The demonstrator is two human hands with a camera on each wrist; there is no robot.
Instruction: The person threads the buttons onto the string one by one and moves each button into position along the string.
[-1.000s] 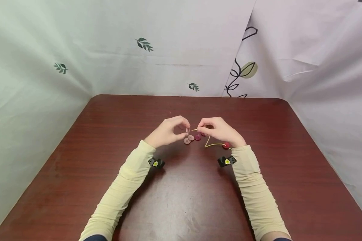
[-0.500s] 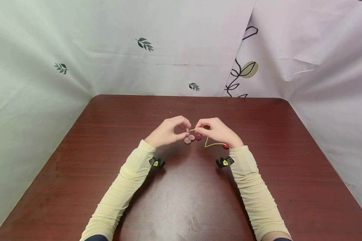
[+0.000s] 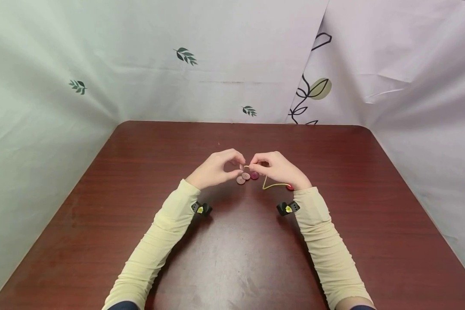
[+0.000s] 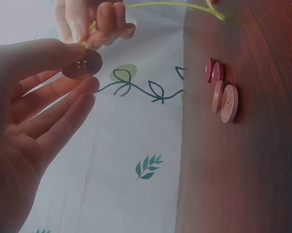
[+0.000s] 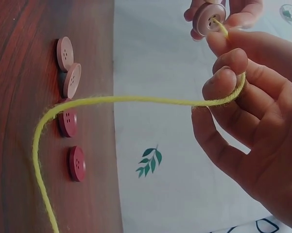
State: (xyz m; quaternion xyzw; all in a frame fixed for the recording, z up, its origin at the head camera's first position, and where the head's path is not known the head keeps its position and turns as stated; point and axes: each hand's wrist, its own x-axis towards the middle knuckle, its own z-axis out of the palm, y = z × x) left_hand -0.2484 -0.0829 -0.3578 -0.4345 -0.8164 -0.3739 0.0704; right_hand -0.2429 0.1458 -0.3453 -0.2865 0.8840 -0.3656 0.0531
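Note:
My left hand (image 3: 218, 169) (image 4: 34, 107) pinches a four-hole button (image 4: 82, 64) (image 5: 209, 20) by its rim, upright above the table; it looks pinkish in the right wrist view and dark in the left. My right hand (image 3: 280, 168) (image 5: 262, 92) pinches a yellow string (image 3: 273, 185) (image 5: 131, 99) near its end. The string's tip touches the button's face at the holes; whether it passes through, I cannot tell. The string loops down to the table, to a red button (image 3: 290, 187) beside my right wrist.
Below my hands, two pink buttons (image 5: 65, 54) (image 4: 229, 104) lie overlapping on the brown table (image 3: 232, 258). Two dark red buttons (image 5: 77, 164) (image 4: 217, 74) lie to their right. A white curtain (image 3: 224, 69) with leaf prints hangs beyond the table's far edge.
My right hand has moved slightly left, bringing the string's tip up to the button. The red button is now more covered by my right wrist. My left hand has stayed nearly still.

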